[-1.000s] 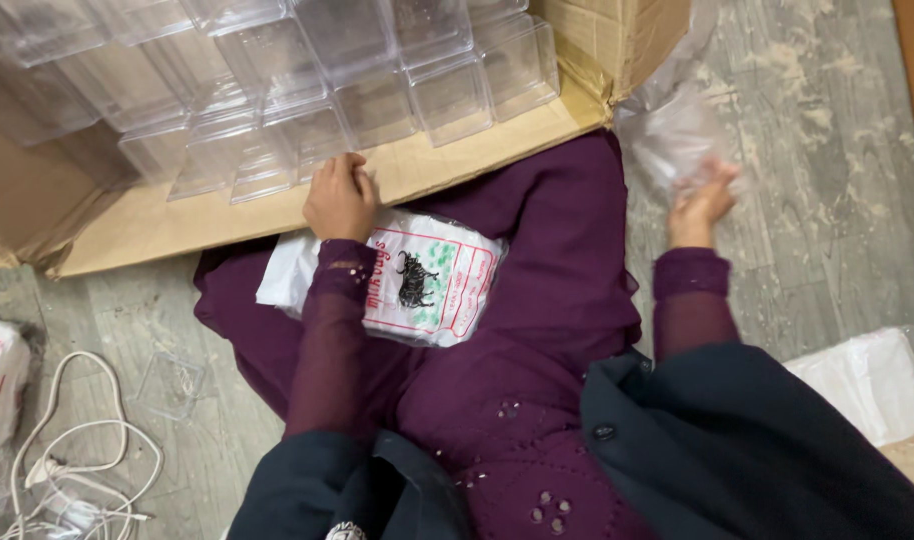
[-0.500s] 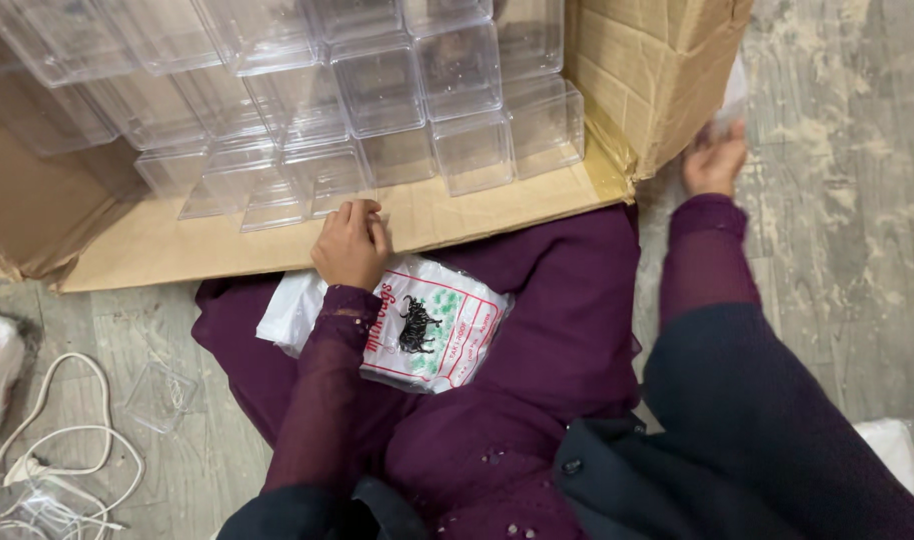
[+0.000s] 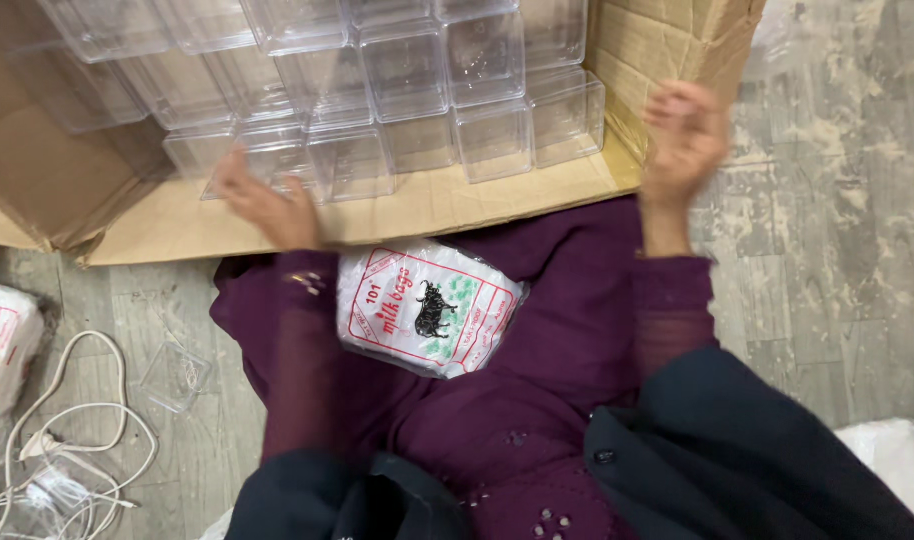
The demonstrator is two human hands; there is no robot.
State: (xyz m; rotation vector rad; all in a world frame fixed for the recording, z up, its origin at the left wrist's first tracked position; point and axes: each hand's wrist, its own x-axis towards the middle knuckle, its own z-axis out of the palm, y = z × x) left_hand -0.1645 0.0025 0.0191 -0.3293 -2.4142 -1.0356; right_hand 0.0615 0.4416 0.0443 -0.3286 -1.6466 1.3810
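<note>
Two hands are in my view, both blurred. My left hand (image 3: 267, 205) stretches forward over the front flap of the cardboard box (image 3: 397, 212), fingers spread and flat, touching or nearly touching the nearest of the clear plastic tubs (image 3: 267, 160); it grips nothing that I can see. My right hand (image 3: 685, 135) is raised just beside the box's right wall, fingers loosely curled; whether it pinches anything I cannot tell, since the blur hides the fingertips. The tubs fill the box in stacked rows, lying on their sides with open mouths toward me (they are so clear that their edges are hard to separate). On my lap, on the purple cloth (image 3: 577, 330), lies a flat white packet (image 3: 427, 308) printed in red and green with a small black animal figure; it sits between my two arms, just short of the box flap, touched by neither hand. On the grey floor to my left a single loose tub (image 3: 175, 376) stands near a tangle of white cable (image 3: 72, 420), and another white packet (image 3: 5, 345) shows at the left edge.
</note>
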